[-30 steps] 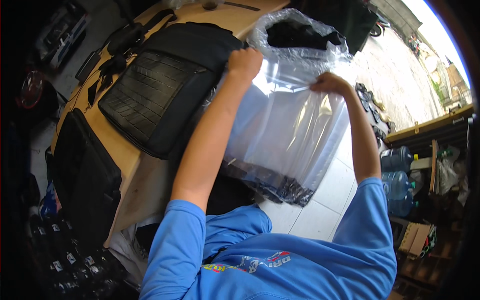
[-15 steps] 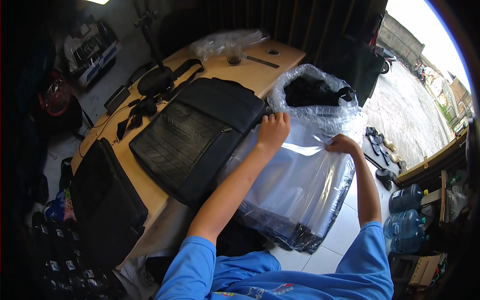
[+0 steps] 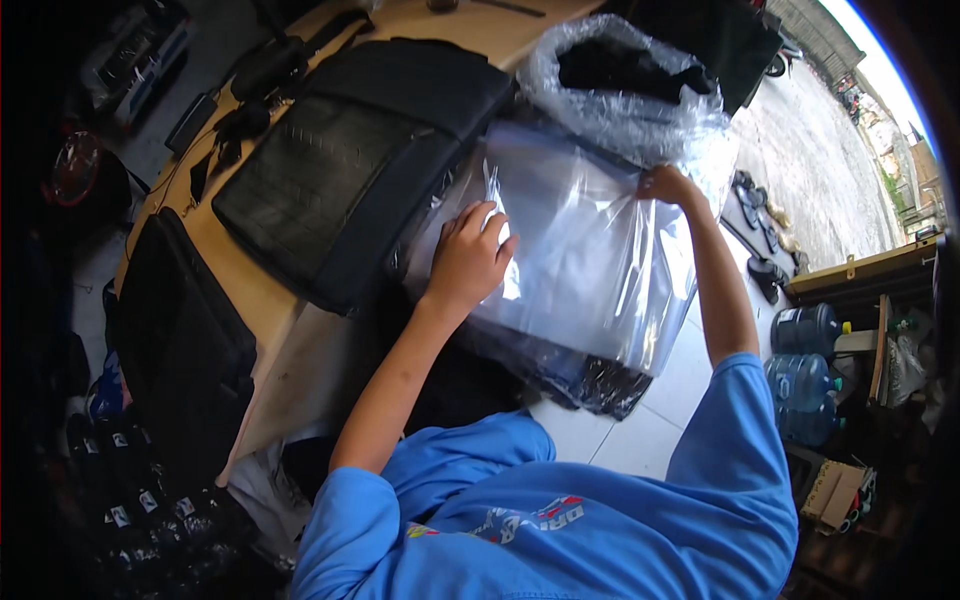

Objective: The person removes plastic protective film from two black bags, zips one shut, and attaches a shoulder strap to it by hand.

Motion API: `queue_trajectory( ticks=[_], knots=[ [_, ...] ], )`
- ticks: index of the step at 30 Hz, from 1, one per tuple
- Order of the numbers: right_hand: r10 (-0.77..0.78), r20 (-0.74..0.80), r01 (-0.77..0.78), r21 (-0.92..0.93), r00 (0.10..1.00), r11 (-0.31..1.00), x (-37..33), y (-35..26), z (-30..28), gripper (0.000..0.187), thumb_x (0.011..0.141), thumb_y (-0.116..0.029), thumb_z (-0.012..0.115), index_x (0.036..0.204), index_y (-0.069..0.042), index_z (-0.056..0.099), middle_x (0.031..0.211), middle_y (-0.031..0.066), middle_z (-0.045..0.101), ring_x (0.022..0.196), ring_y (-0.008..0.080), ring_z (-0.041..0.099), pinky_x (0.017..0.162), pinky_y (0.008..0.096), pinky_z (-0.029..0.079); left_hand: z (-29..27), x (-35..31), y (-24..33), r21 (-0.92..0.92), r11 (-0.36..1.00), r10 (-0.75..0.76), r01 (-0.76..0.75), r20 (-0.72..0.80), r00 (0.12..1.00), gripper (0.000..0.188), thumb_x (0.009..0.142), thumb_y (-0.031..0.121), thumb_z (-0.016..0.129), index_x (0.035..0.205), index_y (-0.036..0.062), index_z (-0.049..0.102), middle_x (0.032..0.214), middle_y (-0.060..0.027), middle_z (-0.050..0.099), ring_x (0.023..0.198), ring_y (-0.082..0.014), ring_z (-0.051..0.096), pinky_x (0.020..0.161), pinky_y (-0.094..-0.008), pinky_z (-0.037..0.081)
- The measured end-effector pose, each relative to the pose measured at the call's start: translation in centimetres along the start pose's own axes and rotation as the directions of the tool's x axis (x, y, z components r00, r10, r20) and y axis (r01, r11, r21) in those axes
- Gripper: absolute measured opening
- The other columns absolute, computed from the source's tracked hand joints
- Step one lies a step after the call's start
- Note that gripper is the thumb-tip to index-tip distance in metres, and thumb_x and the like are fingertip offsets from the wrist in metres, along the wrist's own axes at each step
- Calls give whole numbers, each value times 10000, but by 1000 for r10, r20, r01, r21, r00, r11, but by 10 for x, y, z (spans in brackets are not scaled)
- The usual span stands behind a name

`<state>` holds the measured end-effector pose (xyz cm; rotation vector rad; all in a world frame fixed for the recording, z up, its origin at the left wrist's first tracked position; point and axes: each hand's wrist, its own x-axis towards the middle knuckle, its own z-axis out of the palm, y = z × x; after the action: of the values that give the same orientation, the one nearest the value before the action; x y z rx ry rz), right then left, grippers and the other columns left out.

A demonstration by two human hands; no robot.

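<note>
A stack of clear plastic bags (image 3: 580,240) lies on a black, plastic-wrapped bundle beside the table. My right hand (image 3: 672,187) pinches the stack's far right edge between closed fingers. On the stack's left side rests my left hand (image 3: 470,252), its thumb apart from the bent fingers, with nothing visibly held. A black backpack (image 3: 350,160) with a patterned front panel lies flat on the table, just left of that hand. Beyond the stack, a large clear plastic sack (image 3: 560,90) stands with its mouth spread around black contents.
The wooden table (image 3: 275,315) carries a black flat case (image 3: 180,340) at its near left end, plus cables and straps. Blue water bottles (image 3: 805,380) lie at the right. Sandals (image 3: 755,205) sit on the floor near the doorway. Dark packaged items (image 3: 150,500) fill the lower left.
My left hand has come down and nearer from the far edge of the plastic, its fingers loosening. The right hand still grips the far right edge. The whole view has tilted toward me.
</note>
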<state>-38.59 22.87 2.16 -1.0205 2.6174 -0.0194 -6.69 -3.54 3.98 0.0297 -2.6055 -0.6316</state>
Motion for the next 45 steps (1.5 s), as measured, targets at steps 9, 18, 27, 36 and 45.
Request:
queue_trajectory(
  ticks=[9, 18, 27, 36, 45],
  knots=[
    [-32, -332, 97, 180, 943, 979, -35, -23, -7, 302, 740, -267, 738, 970, -72, 712, 931, 141, 692, 880, 329, 649, 792, 386, 497, -4, -73, -17, -57, 995, 87, -82, 87, 992, 378, 801, 170, 687, 1141, 46, 578, 1274, -171, 510, 1179, -330, 507, 934, -427, 423],
    [92, -500, 139, 406, 861, 903, -60, -36, -25, 193, 801, -198, 675, 945, -80, 727, 702, 78, 673, 593, 163, 626, 603, 300, 499, 19, -51, -24, -688, 612, -586, 390, -63, 808, 314, 849, 13, 626, 1152, -23, 554, 861, -74, 674, 744, -135, 646, 699, -262, 508],
    [222, -484, 43, 478, 846, 878, -72, -53, -48, 188, 832, -243, 679, 936, -97, 738, 605, 40, 614, 494, 84, 535, 480, 255, 442, 15, -48, -40, -378, 819, -521, 432, -176, 835, 199, 869, 199, 638, 860, 1, 653, 712, -143, 655, 637, -269, 644, 599, -337, 487],
    [244, -435, -21, 458, 867, 889, -75, -49, -65, 315, 824, -391, 690, 817, -77, 724, 547, 2, 537, 509, 74, 484, 515, 252, 392, 17, -50, -13, -277, 816, -566, 507, -201, 800, 304, 899, 163, 554, 1165, 19, 526, 1086, -198, 604, 1015, -368, 587, 827, -435, 471],
    [339, -632, 316, 695, 697, 646, -62, -53, -81, 295, 880, -330, 662, 910, -41, 711, 573, -64, 459, 482, 16, 349, 436, 202, 243, 54, -107, 98, 33, 958, 278, -284, 127, 952, 416, 863, 294, 582, 1219, 82, 538, 1296, -142, 468, 1220, -315, 418, 925, -451, 350]
  ],
)
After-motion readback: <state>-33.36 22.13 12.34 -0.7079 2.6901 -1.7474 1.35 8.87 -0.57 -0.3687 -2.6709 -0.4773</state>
